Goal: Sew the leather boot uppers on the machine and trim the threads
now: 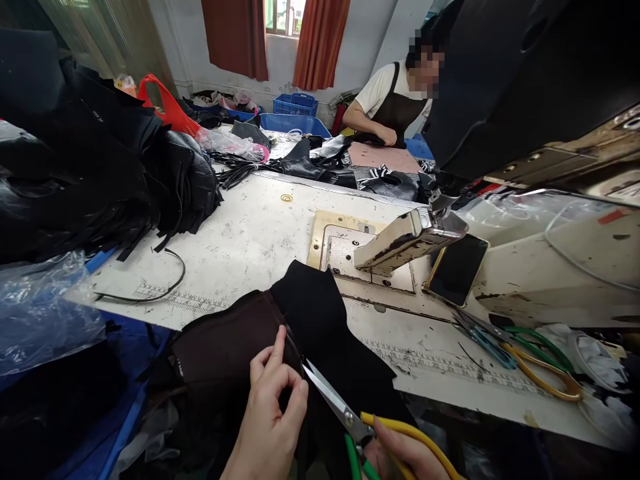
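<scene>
A dark piece of material (320,313), black on the right and dark brown on the left, lies over the table's front edge. My left hand (275,400) rests on it, index finger stretched along the seam, thumb curved toward the other fingers. At the lower right my right hand (407,457) is closed round the handles of scissors (337,399), one yellow and one green. The scissor blades point up and left, with their tips at the seam beside my left hand. Part of my right hand is cut off by the frame's bottom edge.
A sewing machine arm (395,243) rises from the white table (250,227). Beside it lie a phone (457,270) and more scissors (540,373). Black pieces (90,167) are piled at the left. Across the table sits a person (387,100) in an apron.
</scene>
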A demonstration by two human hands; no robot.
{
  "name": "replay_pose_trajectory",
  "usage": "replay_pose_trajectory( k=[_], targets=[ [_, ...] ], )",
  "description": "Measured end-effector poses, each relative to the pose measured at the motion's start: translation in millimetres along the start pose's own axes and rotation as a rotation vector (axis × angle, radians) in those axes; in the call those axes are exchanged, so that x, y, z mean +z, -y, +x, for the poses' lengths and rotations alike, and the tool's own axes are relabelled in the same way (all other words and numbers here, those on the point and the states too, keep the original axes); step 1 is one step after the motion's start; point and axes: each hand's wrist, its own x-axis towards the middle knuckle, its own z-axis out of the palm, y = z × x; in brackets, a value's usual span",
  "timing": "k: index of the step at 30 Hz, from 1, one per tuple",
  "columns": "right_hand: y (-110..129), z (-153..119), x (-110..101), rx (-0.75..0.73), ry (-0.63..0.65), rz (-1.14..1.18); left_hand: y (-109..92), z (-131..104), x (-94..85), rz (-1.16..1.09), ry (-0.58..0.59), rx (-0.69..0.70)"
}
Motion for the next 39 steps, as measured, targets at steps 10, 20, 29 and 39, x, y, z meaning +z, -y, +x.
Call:
replay_pose_trajectory(
  k=[10, 20, 29, 39],
  targets=[
    [-4.4, 2.2, 2.4, -0.007, 0.030, -0.027, -1.5, -0.6, -3.7, -0.036, 0.035, 0.003],
    [-7.0, 23.1, 26.8, -0.008, 0.023, 0.058, 5.6, -3.5, 5.0, 0.013, -0.054, 0.102],
    [-35.3, 35.6, 21.3, -0.141, 0.007, 0.133, 9.7, -4.2, 9.4, 0.051, -0.101, 0.150],
    [-54.5, 50.0, 5.1, -0.171, 0.101, 0.155, 7.9, -2.5, 6.3, 0.073, -0.078, 0.150]
  ],
)
